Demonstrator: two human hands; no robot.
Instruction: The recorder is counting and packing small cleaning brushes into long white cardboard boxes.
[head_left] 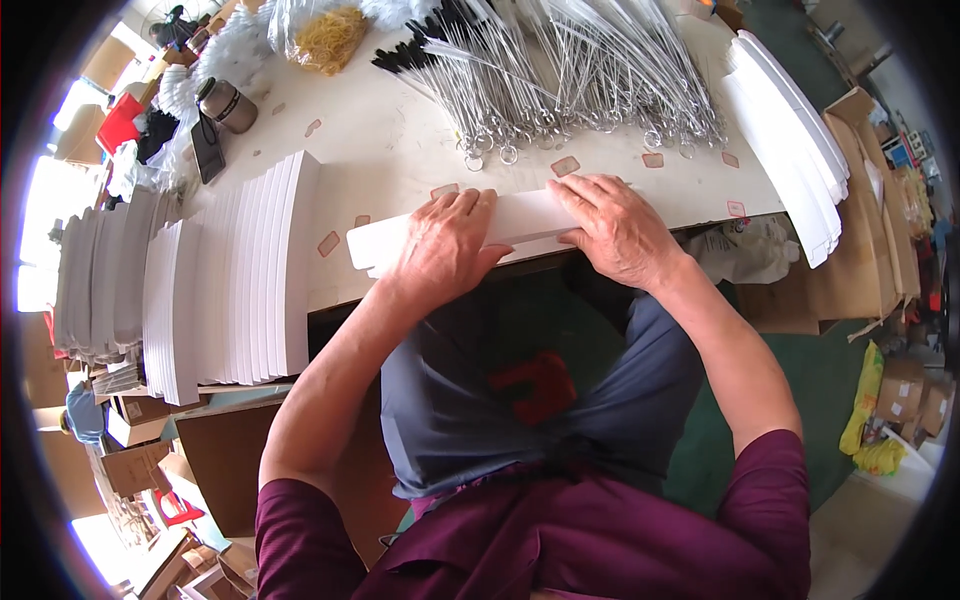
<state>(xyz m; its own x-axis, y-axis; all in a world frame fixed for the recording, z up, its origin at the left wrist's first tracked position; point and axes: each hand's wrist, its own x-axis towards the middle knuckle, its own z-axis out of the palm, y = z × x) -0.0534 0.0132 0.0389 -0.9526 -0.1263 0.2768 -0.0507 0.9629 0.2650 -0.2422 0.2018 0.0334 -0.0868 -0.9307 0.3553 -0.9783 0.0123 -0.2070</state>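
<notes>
A long, narrow white carton (376, 242) lies along the front edge of the table, its left end sticking out past my left hand. My left hand (442, 245) is closed over the carton left of its middle, fingers on the far side and thumb on the near side. Around its right end my right hand (622, 232) is wrapped, thumb toward me. That end is hidden under the hand. Beyond the carton lies a big pile of thin wire-handled brushes (600, 85) with looped ends, some with black bristles.
Rows of flat white cartons (250, 275) stand at the left. More white cartons (785, 130) are stacked at the right edge, beside an open cardboard box (850, 260). A metal flask (228, 105), a dark phone (207, 150) and a bag of yellow bands (330, 40) occupy the far left.
</notes>
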